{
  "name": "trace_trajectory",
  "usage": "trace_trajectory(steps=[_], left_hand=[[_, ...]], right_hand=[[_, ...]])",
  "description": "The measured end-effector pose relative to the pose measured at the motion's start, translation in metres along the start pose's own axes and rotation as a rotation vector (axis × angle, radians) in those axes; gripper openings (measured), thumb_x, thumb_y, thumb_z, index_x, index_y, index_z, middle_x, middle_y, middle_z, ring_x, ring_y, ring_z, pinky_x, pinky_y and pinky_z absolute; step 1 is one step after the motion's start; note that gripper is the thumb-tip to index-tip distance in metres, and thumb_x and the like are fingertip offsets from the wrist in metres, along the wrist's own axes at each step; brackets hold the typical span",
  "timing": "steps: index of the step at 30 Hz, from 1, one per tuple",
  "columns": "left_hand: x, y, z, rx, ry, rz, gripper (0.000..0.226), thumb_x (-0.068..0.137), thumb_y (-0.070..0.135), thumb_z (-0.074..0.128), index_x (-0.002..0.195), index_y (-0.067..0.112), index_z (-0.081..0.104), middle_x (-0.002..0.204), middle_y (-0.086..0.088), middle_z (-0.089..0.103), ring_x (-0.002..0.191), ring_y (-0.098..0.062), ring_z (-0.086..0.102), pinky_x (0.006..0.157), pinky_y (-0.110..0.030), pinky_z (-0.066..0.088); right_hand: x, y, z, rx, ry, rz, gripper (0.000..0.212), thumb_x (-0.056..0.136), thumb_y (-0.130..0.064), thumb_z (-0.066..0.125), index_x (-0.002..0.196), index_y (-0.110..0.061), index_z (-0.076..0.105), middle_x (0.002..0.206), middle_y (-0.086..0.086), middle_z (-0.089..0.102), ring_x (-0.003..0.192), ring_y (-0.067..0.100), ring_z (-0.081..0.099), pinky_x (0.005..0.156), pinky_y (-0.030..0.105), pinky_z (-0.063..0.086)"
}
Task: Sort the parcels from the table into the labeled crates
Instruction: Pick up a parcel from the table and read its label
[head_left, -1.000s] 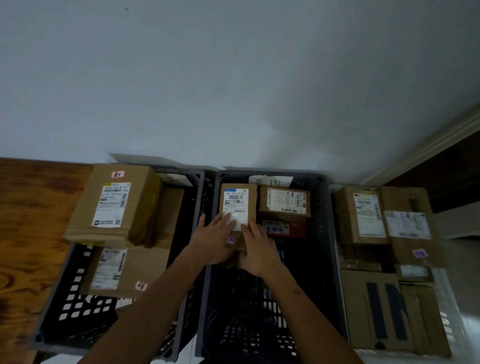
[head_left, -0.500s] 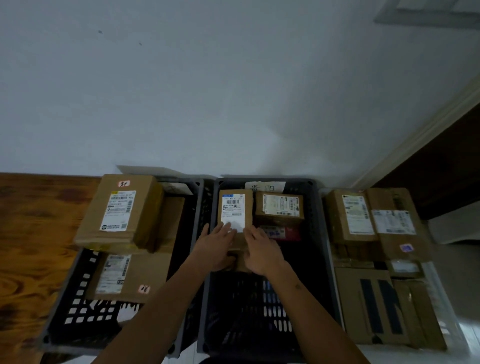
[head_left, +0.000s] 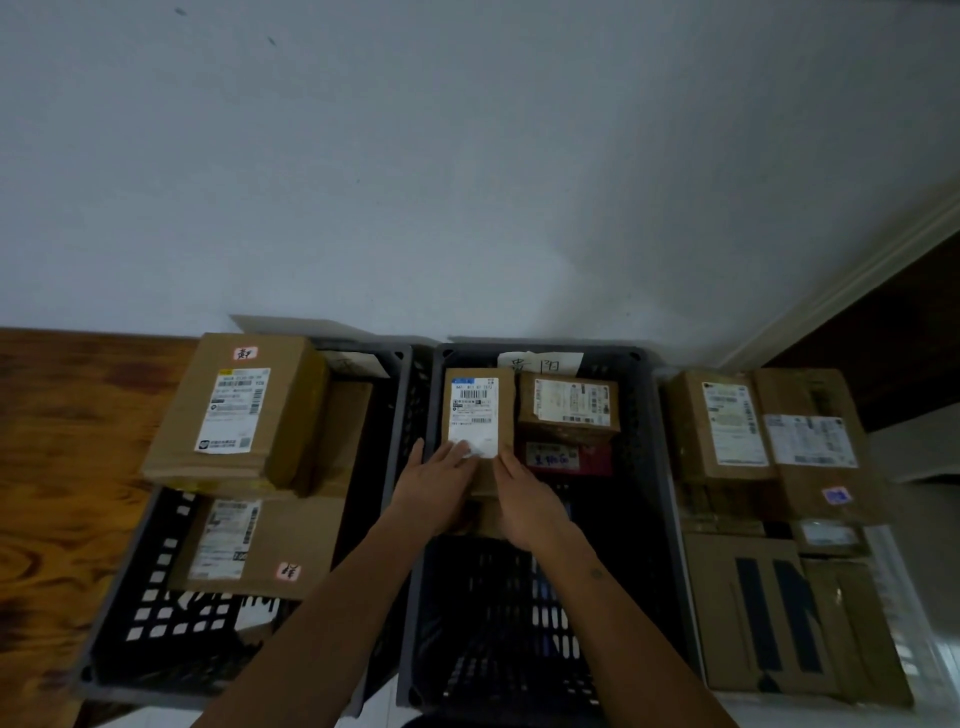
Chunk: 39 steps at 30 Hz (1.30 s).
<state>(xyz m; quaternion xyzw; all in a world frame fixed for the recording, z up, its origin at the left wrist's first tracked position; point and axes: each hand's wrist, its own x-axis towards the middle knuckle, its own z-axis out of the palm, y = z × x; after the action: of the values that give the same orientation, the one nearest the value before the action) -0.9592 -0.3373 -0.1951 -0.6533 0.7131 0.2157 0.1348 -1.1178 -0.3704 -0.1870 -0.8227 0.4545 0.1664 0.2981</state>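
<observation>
Three crates stood in a row, and in the middle crate both hands lay with fingers straight on the near end of one small parcel, left hand beside right hand, neither curled round it. Two more parcels, a brown one above a red one, sat just right of it in that crate.

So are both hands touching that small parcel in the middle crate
Touching. The head view shows the left hand and right hand with fingers lying flat on the small parcel, overlapping its label's lower edge, inside the middle crate.
</observation>
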Motion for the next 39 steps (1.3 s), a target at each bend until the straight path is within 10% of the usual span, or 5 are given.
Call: trace_trajectory(steps=[24, 39], left_hand=[[0.001, 0.002, -0.017, 0.032, 0.050, -0.004, 0.055, 0.103, 0.032, 0.044, 0.154, 0.015, 0.031, 0.163, -0.010, 0.026, 0.147, -0.026, 0.031, 0.116, -0.048, 0.026], [-0.041, 0.054, -0.154, 0.087, 0.293, -0.018, 0.063, 0.104, 0.035, 0.043, 0.157, 0.015, 0.017, 0.167, -0.009, 0.011, 0.151, -0.027, 0.021, 0.120, -0.051, 0.024]], right_hand=[[-0.001, -0.002, -0.019, 0.018, 0.078, 0.057, 0.068, 0.099, -0.018, 0.054, 0.158, -0.010, 0.021, 0.164, 0.004, 0.017, 0.145, 0.027, 0.030, 0.115, 0.044, 0.037], [-0.075, 0.006, -0.153, -0.142, 0.279, 0.069, 0.061, 0.104, -0.017, 0.043, 0.157, -0.001, 0.018, 0.168, 0.010, 0.010, 0.149, 0.029, 0.027, 0.118, 0.045, 0.035]])
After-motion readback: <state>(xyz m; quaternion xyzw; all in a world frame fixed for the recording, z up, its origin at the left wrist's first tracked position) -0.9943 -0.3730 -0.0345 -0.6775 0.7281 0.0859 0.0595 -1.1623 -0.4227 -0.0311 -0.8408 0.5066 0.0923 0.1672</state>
